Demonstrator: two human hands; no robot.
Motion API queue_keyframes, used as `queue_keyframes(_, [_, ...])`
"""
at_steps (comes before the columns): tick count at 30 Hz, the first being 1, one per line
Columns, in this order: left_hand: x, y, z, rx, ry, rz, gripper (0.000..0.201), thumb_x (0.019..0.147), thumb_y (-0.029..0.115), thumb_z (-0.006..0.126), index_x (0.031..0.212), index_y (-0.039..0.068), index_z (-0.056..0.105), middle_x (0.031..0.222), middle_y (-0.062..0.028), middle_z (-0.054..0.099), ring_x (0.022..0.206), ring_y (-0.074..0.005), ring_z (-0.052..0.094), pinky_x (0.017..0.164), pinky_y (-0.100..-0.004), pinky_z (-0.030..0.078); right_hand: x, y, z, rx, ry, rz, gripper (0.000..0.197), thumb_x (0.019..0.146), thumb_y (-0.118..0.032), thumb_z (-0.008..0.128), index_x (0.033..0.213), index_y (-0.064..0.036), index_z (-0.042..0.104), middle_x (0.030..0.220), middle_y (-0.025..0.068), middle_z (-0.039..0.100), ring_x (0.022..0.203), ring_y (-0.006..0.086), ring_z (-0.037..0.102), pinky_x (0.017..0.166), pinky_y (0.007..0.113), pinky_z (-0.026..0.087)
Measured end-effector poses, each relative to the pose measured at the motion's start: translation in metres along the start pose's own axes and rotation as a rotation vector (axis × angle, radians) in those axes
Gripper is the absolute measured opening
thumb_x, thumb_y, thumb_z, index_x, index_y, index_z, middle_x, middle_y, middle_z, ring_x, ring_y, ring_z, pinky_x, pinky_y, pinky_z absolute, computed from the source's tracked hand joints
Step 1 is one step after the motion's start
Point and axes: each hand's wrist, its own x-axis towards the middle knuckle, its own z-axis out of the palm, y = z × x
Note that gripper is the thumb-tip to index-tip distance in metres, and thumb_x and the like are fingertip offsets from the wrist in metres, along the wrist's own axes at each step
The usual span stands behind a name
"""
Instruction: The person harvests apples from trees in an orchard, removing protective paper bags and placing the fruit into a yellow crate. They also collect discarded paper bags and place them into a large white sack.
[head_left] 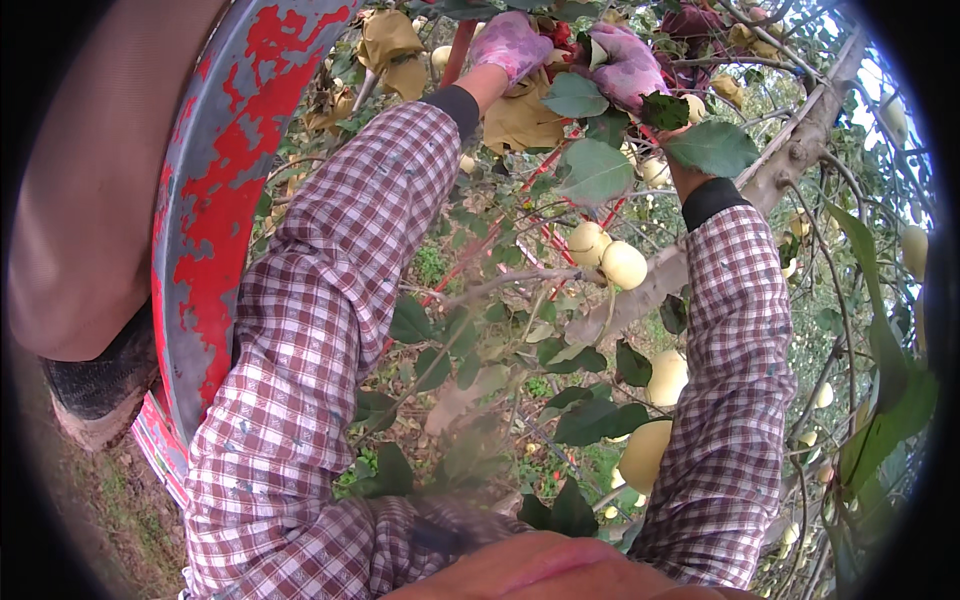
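Outdoors, orchard. Ground (110,500) = brown dirt w/ green patches, lower L, also glimpsed thru foliage. Thick grey-brown branch (805,150) runs diag. from upper R, down behind my R forearm. Red metal frame (215,250), paint badly chipped to grey, curves up the L side. L of it: brown-trousered leg (85,210), dark shoe (95,385). My checked sleeves (320,270) w/ dark cuffs (712,203) reach up to top ctr. There, L hand (510,48) & R hand (628,68), both pink-purple gloved, near each other. Fingers on both partly hidden; can't tell how far open or what's held. Red bar (459,52) just L of L hand. Brown paper bag (525,118) just below L hand; contact unclear. Big green leaf (712,148) below R hand. Two pale yellow apples (624,265) hang btwn forearms, side by side.
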Motion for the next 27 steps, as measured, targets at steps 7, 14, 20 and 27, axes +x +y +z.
queue_keyframes(7, [0.000,-0.019,0.012,-0.004,0.007,-0.141,0.043,0.083,0.040,0.068,0.104,0.003,0.078,0.107,-0.0244,0.074,0.104,-0.0368,0.072,0.089,-0.0430,0.056,-0.015,0.017,-0.004,0.196,-0.024,0.069,0.034,0.074,-0.011,0.090,0.102,-0.0047,0.073,0.097,0.0070,0.068,0.098,0.0247,0.066,0.086,0.037,0.053])
queue_keyframes(14, [-0.002,-0.091,0.035,0.777,-0.345,0.497,0.029,0.091,0.027,0.065,0.110,0.010,0.078,0.114,-0.0165,0.075,0.107,-0.0349,0.072,0.087,-0.0425,0.058,-0.008,0.025,-0.005,0.500,-0.086,0.205,0.032,0.091,-0.028,0.079,0.115,-0.0080,0.076,0.098,0.0052,0.076,0.091,0.0186,0.072,0.083,0.032,0.056])
queue_keyframes(20, [-0.026,-0.074,0.066,0.228,-0.511,0.526,0.045,0.099,0.032,0.061,0.141,0.015,0.060,0.137,-0.0106,0.066,0.127,-0.0326,0.060,0.107,-0.0404,0.047,-0.008,-0.013,-0.009,0.884,0.364,0.556,0.033,0.098,-0.032,0.072,0.121,-0.0087,0.073,0.103,0.0072,0.074,0.095,0.0202,0.071,0.084,0.038,0.057])
queue_keyframes(27, [-0.088,-0.021,0.117,0.041,-0.569,0.770,0.048,0.100,0.034,0.060,0.143,0.012,0.056,0.140,-0.0139,0.063,0.129,-0.0305,0.059,0.110,-0.0390,0.047,-0.101,0.046,0.003,0.991,-0.122,0.769,0.028,0.097,-0.015,0.067,0.124,-0.0081,0.069,0.113,0.0078,0.073,0.103,0.0203,0.071,0.081,0.033,0.057])
